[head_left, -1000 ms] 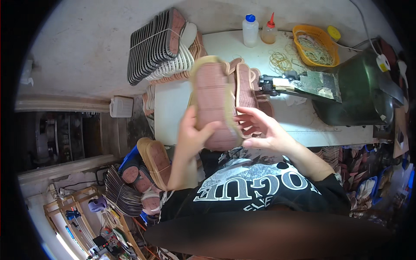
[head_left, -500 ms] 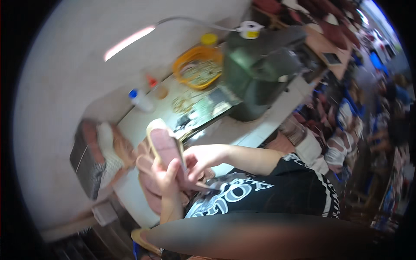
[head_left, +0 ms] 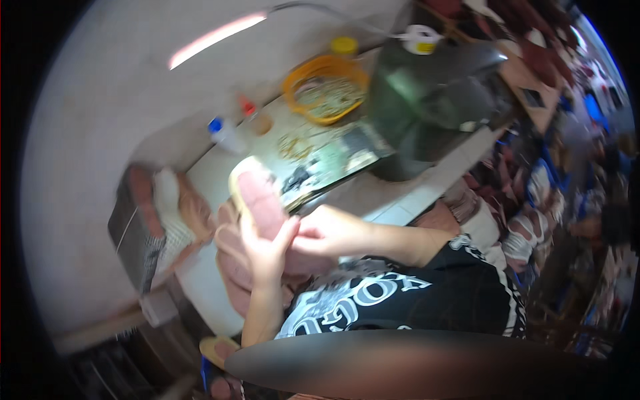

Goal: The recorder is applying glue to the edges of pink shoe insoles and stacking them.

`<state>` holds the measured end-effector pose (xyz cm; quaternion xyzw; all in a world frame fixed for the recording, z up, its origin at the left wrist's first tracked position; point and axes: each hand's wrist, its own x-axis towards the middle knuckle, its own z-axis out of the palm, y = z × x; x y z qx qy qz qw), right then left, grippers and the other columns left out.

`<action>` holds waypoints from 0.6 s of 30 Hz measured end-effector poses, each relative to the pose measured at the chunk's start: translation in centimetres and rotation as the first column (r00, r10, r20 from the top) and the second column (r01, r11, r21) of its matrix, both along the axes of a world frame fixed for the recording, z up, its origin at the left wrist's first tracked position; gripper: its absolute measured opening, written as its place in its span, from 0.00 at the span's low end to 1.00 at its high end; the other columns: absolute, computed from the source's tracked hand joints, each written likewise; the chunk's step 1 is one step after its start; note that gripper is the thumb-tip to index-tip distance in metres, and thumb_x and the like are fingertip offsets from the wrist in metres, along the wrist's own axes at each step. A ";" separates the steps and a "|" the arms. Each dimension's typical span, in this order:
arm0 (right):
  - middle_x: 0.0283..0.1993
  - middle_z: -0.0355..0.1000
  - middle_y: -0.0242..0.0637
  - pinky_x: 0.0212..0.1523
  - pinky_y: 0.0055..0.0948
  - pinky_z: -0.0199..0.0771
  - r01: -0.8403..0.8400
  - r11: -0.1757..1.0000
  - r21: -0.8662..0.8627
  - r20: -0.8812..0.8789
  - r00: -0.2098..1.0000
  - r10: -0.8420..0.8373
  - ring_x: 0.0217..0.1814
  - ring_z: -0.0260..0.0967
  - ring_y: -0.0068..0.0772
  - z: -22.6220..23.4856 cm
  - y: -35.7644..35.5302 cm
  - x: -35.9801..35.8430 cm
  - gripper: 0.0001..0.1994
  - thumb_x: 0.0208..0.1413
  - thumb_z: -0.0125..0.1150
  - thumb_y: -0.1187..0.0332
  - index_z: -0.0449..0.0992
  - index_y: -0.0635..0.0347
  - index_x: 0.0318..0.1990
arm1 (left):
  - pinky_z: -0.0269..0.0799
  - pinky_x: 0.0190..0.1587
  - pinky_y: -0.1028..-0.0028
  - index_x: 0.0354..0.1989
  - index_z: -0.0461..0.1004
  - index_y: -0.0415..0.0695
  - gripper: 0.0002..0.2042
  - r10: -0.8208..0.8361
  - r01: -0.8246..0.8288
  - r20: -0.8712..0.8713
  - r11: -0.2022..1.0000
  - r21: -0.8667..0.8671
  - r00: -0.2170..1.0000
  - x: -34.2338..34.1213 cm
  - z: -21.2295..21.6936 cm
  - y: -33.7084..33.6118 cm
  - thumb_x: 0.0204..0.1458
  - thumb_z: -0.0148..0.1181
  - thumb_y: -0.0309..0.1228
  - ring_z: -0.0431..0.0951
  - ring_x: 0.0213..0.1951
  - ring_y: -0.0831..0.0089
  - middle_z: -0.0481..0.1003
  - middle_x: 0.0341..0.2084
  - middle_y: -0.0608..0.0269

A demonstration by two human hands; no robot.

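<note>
A shoe sole (head_left: 260,200) with a dusty-pink face and a cream edge tilts up before my chest, over the near side of the workbench. Wrapped around its middle is my left hand (head_left: 269,252), the thumb lying across the pink face. My right hand (head_left: 328,232) closes on the sole's lower part from the right, its fingertips partly hidden and blurred. Behind my left hand, a pile of similar pink shoe pieces (head_left: 233,283) rests on the bench.
The white workbench (head_left: 207,277) carries a yellow basket (head_left: 325,120) of small pieces, a blue-capped bottle (head_left: 227,137), a red-tipped bottle (head_left: 255,119) and a dark green machine (head_left: 427,107). A lit lamp (head_left: 217,41) hangs above. More shoe parts (head_left: 527,230) lie piled at the right.
The view has shifted, so the bench items sit further right. My left thumb has moved further across the sole, and my right hand stays close against its lower part.
</note>
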<state>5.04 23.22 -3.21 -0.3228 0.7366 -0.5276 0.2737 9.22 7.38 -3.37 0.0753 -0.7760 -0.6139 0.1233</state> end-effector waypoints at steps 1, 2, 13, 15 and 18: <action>0.22 0.73 0.38 0.28 0.30 0.67 0.083 0.978 -0.192 0.172 0.984 -0.049 0.24 0.67 0.23 -0.6 -0.7 0.4 0.12 0.56 0.57 0.63 0.76 0.65 0.28 | 0.63 0.57 0.73 0.56 0.64 0.31 0.29 -0.035 0.031 0.007 0.944 0.328 0.999 -0.4 -1.2 -0.9 0.44 0.67 0.23 0.69 0.52 0.69 0.70 0.50 0.56; 0.24 0.73 0.30 0.30 0.27 0.67 0.164 0.937 -0.310 0.413 0.911 -0.023 0.28 0.64 0.15 -0.9 -0.8 0.6 0.12 0.58 0.57 0.65 0.76 0.65 0.28 | 0.66 0.53 0.74 0.54 0.67 0.32 0.23 -0.045 0.036 0.012 0.913 0.407 0.999 -1.2 -1.6 -1.4 0.49 0.62 0.23 0.72 0.49 0.72 0.73 0.46 0.58; 0.40 0.76 0.31 0.42 0.21 0.71 0.331 0.913 -0.237 0.627 0.770 -0.116 0.40 0.70 0.16 -4.4 0.9 1.6 0.14 0.61 0.56 0.64 0.75 0.67 0.46 | 0.66 0.44 0.65 0.32 0.79 0.36 0.15 0.026 -0.031 0.058 0.995 0.099 0.998 -7.2 -7.1 -3.9 0.45 0.67 0.38 0.72 0.37 0.61 0.72 0.30 0.53; 0.40 0.76 0.31 0.42 0.21 0.71 0.368 0.899 -0.236 0.659 0.741 -0.131 0.40 0.70 0.17 -4.5 1.2 1.8 0.14 0.61 0.56 0.64 0.75 0.67 0.46 | 0.67 0.44 0.67 0.33 0.79 0.36 0.15 0.061 -0.063 0.041 0.996 0.059 0.997 -7.2 -7.1 -3.3 0.46 0.66 0.37 0.73 0.37 0.62 0.72 0.31 0.53; 0.40 0.76 0.32 0.43 0.20 0.71 0.437 0.867 -0.238 0.658 0.730 -0.188 0.41 0.71 0.17 -5.0 1.4 2.1 0.15 0.61 0.57 0.64 0.75 0.67 0.47 | 0.67 0.43 0.65 0.33 0.78 0.35 0.15 0.059 -0.070 0.088 0.988 0.136 0.994 -8.0 -7.6 -2.7 0.46 0.65 0.37 0.74 0.36 0.60 0.72 0.31 0.52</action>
